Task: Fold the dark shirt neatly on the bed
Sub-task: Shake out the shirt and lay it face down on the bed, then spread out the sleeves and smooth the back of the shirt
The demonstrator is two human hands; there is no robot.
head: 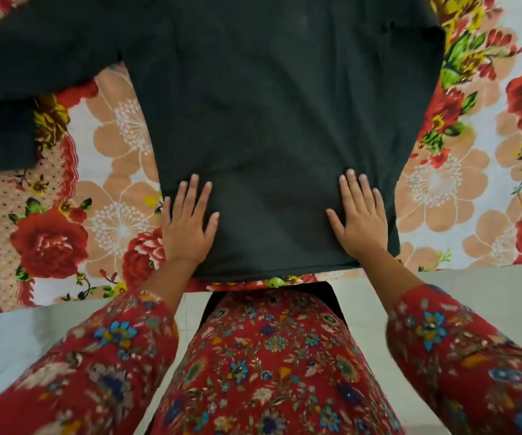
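One large bed point(473, 189) fills the upper part of the view, and it is covered with a sheet point(118, 146) printed with red roses, peach flowers and green leaves on a pale ground. On top of this sheet lies the dark shirt point(272, 120), spread flat with its body running from the far side toward the person. Its lower hem lies at the near edge of the bed, just in front of the person. One long sleeve point(33, 64) of the shirt stretches out to the left, and its end bends down toward the near side over the red border of the sheet. The right shoulder of the shirt ends near the top right, where the flowered sheet shows again.

Below the bed a pale floor point(473, 293) is visible on both sides of the person, who stands close against the edge and wears red clothing point(269, 356) with small blue and yellow flowers, with sleeves of the same cloth.

Both hands rest on the lower part of the shirt, near its hem. The left hand point(187, 227) lies flat, palm down, fingers spread, close to the left edge of the fabric; it grasps nothing. The right hand point(360, 221) lies in the same way close to the right edge, also flat with fingers extended and holding nothing.
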